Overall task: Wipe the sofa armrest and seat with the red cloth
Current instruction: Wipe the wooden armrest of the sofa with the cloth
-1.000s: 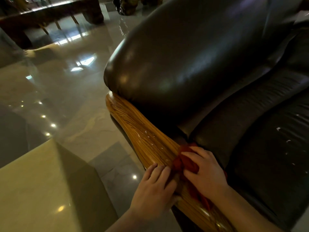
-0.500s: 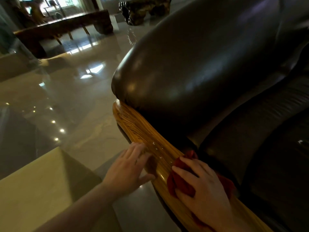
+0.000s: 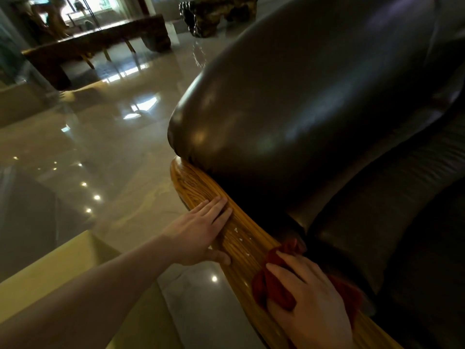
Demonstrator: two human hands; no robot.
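Observation:
The red cloth (image 3: 275,288) is bunched on the wooden armrest (image 3: 198,187) of a dark leather sofa. My right hand (image 3: 312,301) presses down on the cloth and grips it, covering most of it. My left hand (image 3: 201,233) lies flat and open on the outer side of the armrest, a little farther along the wood, fingers together and pointing up the rail. Small white specks dot the wood between my hands. The padded leather arm cushion (image 3: 289,117) bulges above the rail. The dark seat cushion (image 3: 392,222) lies to the right.
A glossy tiled floor (image 3: 100,147) spreads to the left. A pale tabletop corner (image 3: 50,268) sits at lower left under my left forearm. A dark wooden bench (image 3: 100,44) and a carved wooden piece (image 3: 216,13) stand far back.
My left hand has left the cloth and slid forward up the wooden armrest, laying flat on it. My right hand stays on the red cloth. The view has tilted upward.

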